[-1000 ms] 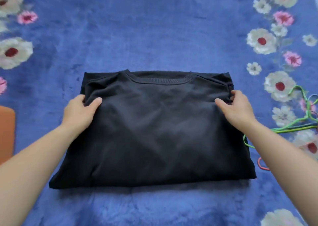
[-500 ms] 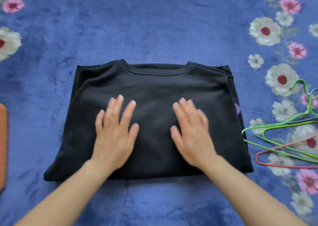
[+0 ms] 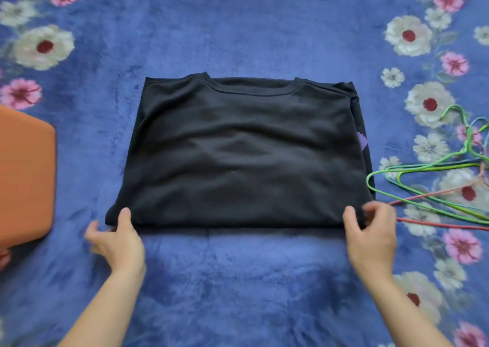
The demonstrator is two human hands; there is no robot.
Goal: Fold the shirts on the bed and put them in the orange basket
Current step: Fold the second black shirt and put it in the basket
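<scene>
Black folded shirt [image 3: 246,156] lies on the blue floral fleece blanket [image 3: 238,29], left hand [image 3: 116,238] and right hand [image 3: 370,233] each pinching a near corner, thumbs on top, probably to lift it toward the orange basket [image 3: 23,177].

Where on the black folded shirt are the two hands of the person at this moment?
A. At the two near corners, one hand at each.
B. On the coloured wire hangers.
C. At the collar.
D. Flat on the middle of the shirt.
A: the left hand and the right hand each hold one near corner of the black folded shirt, with the thumb on top of the cloth.
</scene>
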